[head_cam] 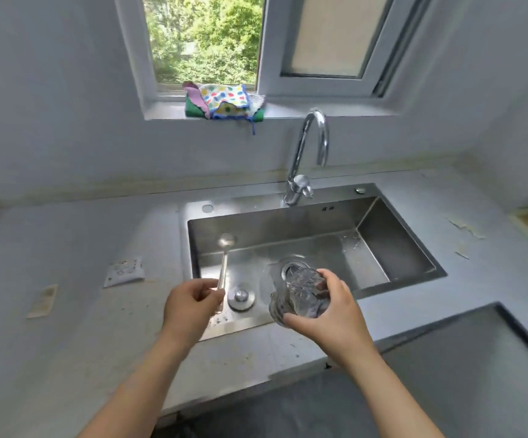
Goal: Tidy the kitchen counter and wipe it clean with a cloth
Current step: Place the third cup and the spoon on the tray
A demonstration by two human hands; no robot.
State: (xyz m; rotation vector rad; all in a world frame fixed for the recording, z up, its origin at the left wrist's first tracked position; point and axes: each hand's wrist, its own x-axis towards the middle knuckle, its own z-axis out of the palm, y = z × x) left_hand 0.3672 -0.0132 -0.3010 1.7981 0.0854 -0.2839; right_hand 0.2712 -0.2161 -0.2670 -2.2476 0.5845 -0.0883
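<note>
My left hand (190,306) grips the handle of a metal spoon (225,252), whose bowl points away over the steel sink (408,248). My right hand (332,314) holds a clear glass (297,298), tilted on its side above the sink's near edge, close to the drain (291,267). A stack of cloths (224,102), one white with coloured spots, lies on the window sill above. The grey counter (82,311) shows stains and crumbs at the left and front.
A chrome tap (306,159) rises behind the sink. A round sink plug (240,298) rests on the sink's near ledge. A small white packet (123,271) and a paper scrap (43,300) lie on the left counter. Paper bits (464,229) sit at the right.
</note>
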